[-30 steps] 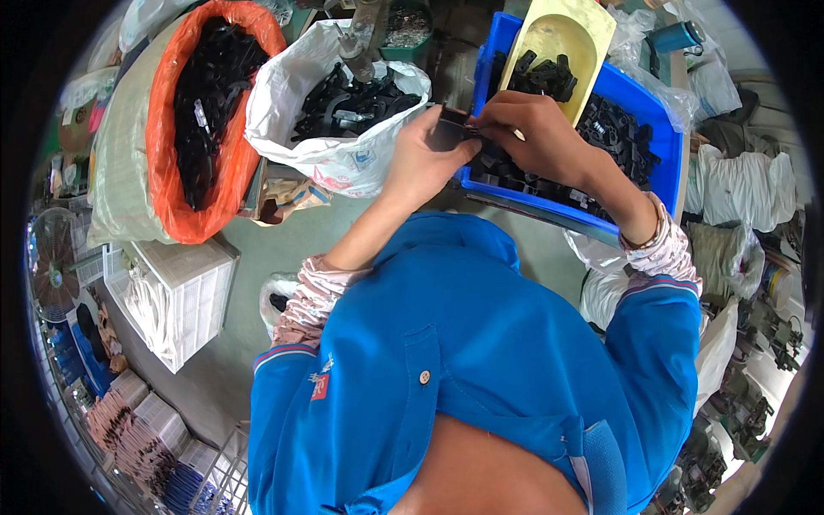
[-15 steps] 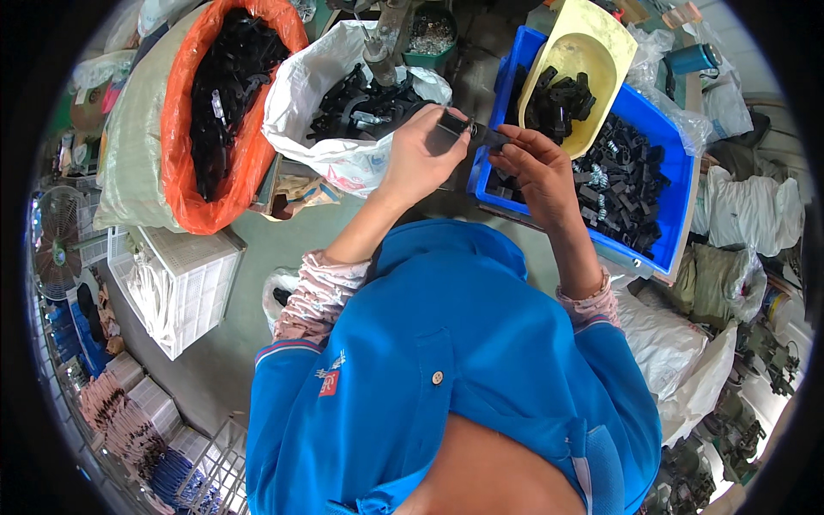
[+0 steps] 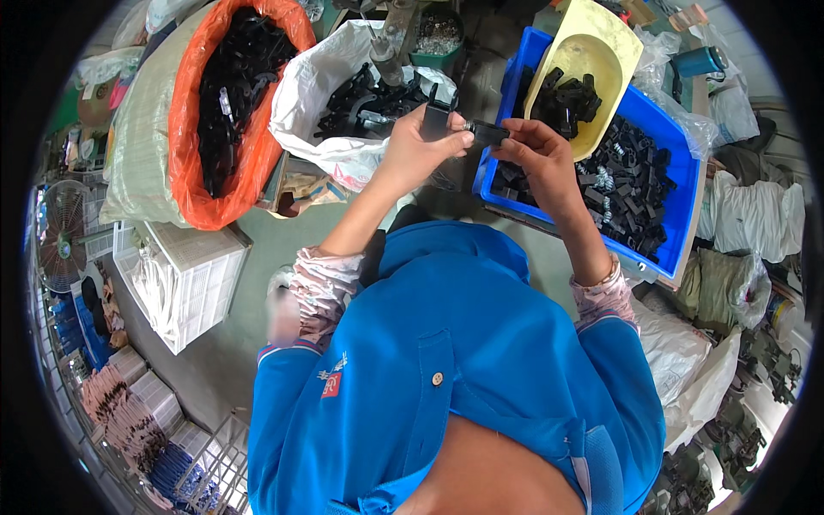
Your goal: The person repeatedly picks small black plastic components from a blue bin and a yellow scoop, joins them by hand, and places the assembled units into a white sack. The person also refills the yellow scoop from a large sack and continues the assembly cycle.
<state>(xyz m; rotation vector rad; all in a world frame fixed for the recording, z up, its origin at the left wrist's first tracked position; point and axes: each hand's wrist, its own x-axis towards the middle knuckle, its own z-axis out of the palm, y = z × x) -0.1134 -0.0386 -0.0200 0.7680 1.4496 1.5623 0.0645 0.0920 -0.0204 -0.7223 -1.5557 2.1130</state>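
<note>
My left hand (image 3: 414,150) is closed around a black plastic part (image 3: 436,120), whose flat, squared end stands up past the fingers. A smaller black block (image 3: 490,134) is pinched between the thumb and fingers of my right hand (image 3: 542,157). The two pieces are close together, with the left thumb and fingertips near the block's left end. A small shiny bit shows at that end; whether the pieces touch there, I cannot tell. Both hands are raised between a white sack (image 3: 296,112) of black curved parts and a blue bin (image 3: 684,206) of small black blocks.
A yellow scoop-shaped tray (image 3: 592,53) holding black parts rests on the blue bin, where several springs (image 3: 603,179) also lie. An orange-lined sack (image 3: 187,163) of black parts stands left. Behind are a metal machine spindle (image 3: 386,62) and a green container (image 3: 439,60). A white crate (image 3: 202,283) sits lower left.
My left hand has turned, so its part stands more upright. The right hand's block has come away slightly to the right and shows more fully. The whole view has shifted a little.
</note>
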